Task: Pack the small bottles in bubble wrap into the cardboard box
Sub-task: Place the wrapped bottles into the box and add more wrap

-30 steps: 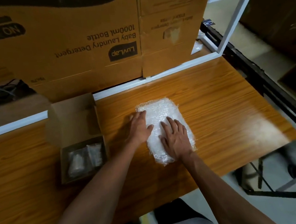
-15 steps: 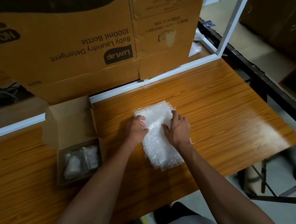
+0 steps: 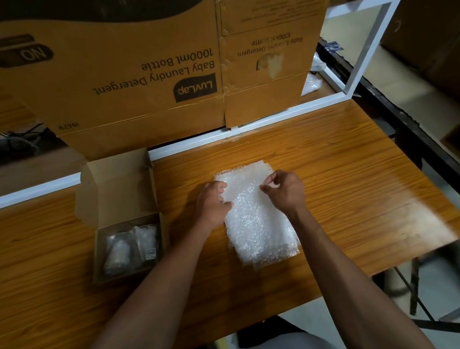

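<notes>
A stack of white bubble wrap (image 3: 258, 223) lies flat on the wooden table (image 3: 356, 187). My left hand (image 3: 212, 203) pinches its left edge near the far end. My right hand (image 3: 285, 189) pinches the wrap's top layer near the far right corner with thumb and fingertips. To the left stands a small open cardboard box (image 3: 123, 217) with its lid flap raised. Inside it lie small bottles in clear wrapping (image 3: 130, 246), side by side. No bottle shows on or under the wrap.
A large brown detergent carton (image 3: 137, 78) stands upside down along the table's far edge behind a white frame rail (image 3: 246, 129). The table's right edge drops to the floor beside a dark metal frame (image 3: 422, 134).
Both hands slid from lying flat on the wrap toward its far end and curled into pinches on its edges. The box and its contents stayed put.
</notes>
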Tool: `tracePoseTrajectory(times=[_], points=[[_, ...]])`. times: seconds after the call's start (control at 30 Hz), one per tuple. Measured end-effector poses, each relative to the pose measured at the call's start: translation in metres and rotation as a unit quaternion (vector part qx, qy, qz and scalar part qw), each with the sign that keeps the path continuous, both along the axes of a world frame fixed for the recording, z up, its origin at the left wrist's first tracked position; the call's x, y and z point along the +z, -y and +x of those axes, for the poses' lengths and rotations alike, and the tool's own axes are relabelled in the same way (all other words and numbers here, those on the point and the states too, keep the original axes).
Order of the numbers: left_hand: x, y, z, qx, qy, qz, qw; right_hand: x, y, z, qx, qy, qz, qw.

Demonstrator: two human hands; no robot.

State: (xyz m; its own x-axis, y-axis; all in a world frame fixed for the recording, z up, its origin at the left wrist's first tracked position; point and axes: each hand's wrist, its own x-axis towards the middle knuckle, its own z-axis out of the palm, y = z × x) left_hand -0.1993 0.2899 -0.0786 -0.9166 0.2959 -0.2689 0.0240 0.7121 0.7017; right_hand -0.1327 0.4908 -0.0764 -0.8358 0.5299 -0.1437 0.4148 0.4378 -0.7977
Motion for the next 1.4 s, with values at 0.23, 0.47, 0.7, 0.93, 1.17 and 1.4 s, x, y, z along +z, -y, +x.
tracePoseTrajectory(times=[0.23,0.47,0.7,0.93,1.17,1.4], points=[[0.010,0.006,0.009,0.010,-0.008,0.000,1.000,0.015,0.009,0.009,-0.015,-0.042,-0.246,0.968],[0.013,0.009,0.025,0.058,0.054,0.064,0.995,0.012,0.006,0.024,-0.021,0.022,-0.305,0.952],[0.012,0.007,0.031,0.092,0.116,0.109,0.983,0.010,0.006,0.030,0.016,0.047,-0.334,0.941],[0.019,0.011,0.035,0.114,0.145,0.194,0.964,0.024,0.007,0.041,0.166,-0.010,-0.342,0.925],[0.041,0.026,0.040,0.073,0.248,0.322,0.911,0.057,0.016,0.039,0.213,-0.010,-0.362,0.908],[0.058,0.044,0.037,0.105,0.217,0.317,0.917,0.064,0.027,0.031,0.187,-0.011,-0.385,0.904]])
